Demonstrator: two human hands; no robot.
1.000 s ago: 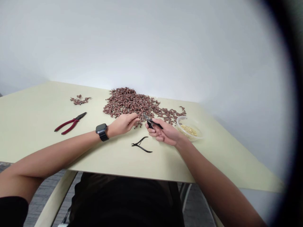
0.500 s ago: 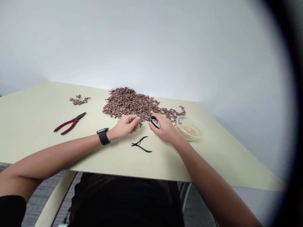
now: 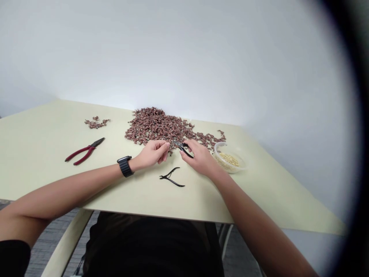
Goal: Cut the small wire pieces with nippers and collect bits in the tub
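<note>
My right hand (image 3: 198, 156) is closed around small black-handled pliers (image 3: 186, 151), whose metal jaws point left. Close to those jaws, my left hand (image 3: 155, 154) is closed in a pinch; what its fingertips hold is too small to make out. Just behind both hands spreads a big pile of small reddish-brown pieces (image 3: 158, 125), with dark and shiny bits among them. Nearer to me, below the gap between the hands, a pair of black nippers (image 3: 170, 177) lies on the table with its handles spread.
A clear plastic tub (image 3: 243, 168) holding gold-coloured bits (image 3: 230, 159) stands beside my right wrist. Red-handled pliers (image 3: 84, 152) lie to the left, and a small group of brown pieces (image 3: 97, 123) lies behind them. A white wall (image 3: 184, 57) backs the pale yellow table (image 3: 121, 200).
The small pliers in my right hand have shifted slightly left, bringing their jaws closer to my left fingertips. My left hand has hardly moved.
</note>
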